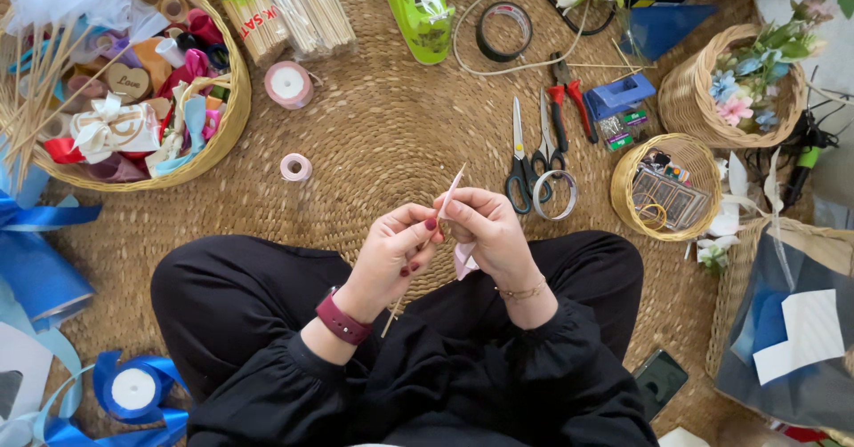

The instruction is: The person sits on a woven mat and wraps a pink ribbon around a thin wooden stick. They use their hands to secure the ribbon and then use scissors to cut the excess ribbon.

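I sit cross-legged on a woven mat [382, 136] with both hands raised over my lap. My left hand [391, 251] pinches a thin wooden stick [452, 191] between thumb and fingertips; the stick runs slantwise, its upper end poking up past my fingers and its lower end showing below my left wrist. My right hand [489, 229] is curled against the same stick, fingers pressed together on a pale pink ribbon [463, 258] whose loose end hangs down beneath my palm. The two hands touch at the fingertips.

On the mat just beyond my right hand lie black-handled scissors [518, 158], a second pair beside them, and a small clear tape roll [556, 195]. Red-handled pliers [562, 100] rest further out. A small pink ribbon spool [296, 167] sits to my left, with a bigger pink spool [288, 84] near the large basket [233, 118] of ribbons and bows. A little basket [623, 189] of small items stands to my right, and a green tape dispenser [416, 11] lies at the far edge
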